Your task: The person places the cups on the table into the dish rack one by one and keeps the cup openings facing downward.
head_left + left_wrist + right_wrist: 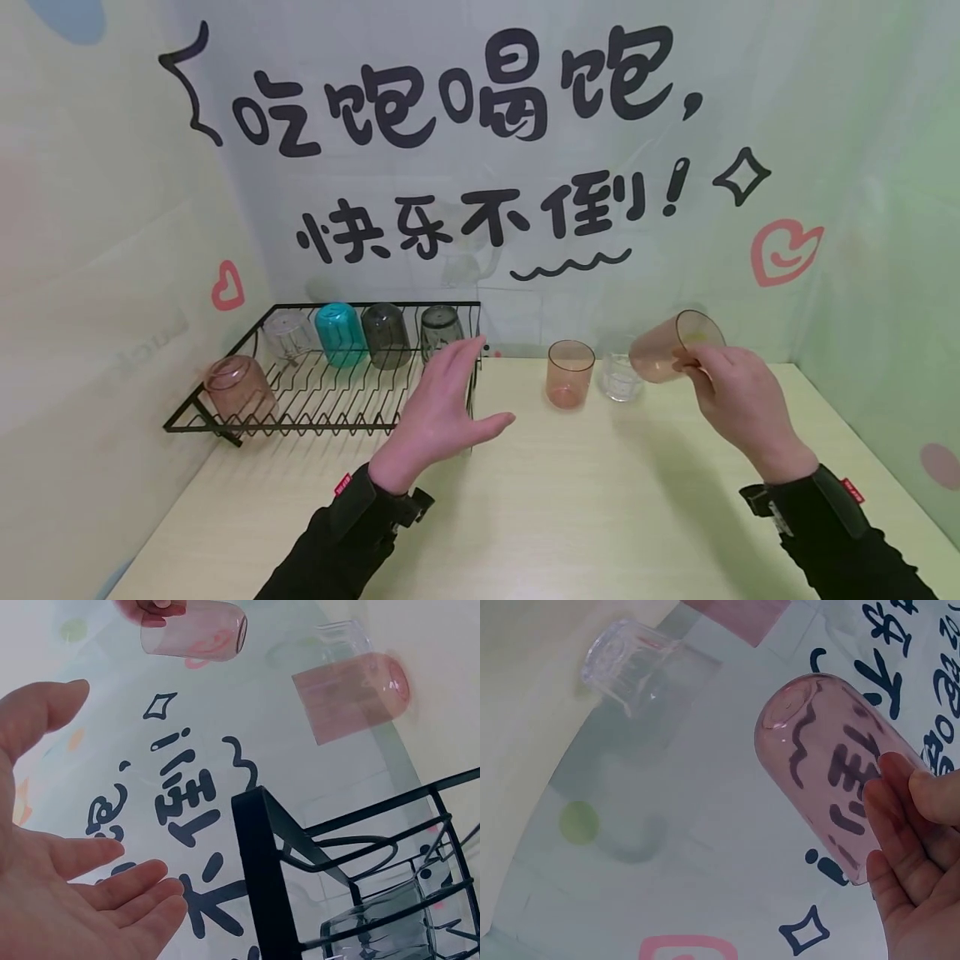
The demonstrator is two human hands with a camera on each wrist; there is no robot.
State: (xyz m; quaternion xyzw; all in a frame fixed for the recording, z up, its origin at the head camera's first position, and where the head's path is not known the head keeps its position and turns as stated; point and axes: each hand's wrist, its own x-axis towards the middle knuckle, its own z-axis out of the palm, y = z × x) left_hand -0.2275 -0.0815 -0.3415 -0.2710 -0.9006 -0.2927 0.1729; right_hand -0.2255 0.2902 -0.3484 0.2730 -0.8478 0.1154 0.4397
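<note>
In the head view my right hand pinches a pink see-through cup near its rim and holds it tilted above the table, mouth towards the upper right. The right wrist view shows the same pink cup with fingers and thumb at its rim end. Below and left of it stands a clear cup, with another pink cup upright beside that. My left hand is empty, fingers extended and thumb spread, in front of the black rack's right end. In the left wrist view its palm faces the rack.
A black wire rack stands at the left. On it are a pink cup, a clear cup, a blue cup and two dark grey ones. A printed cloth hangs behind the table.
</note>
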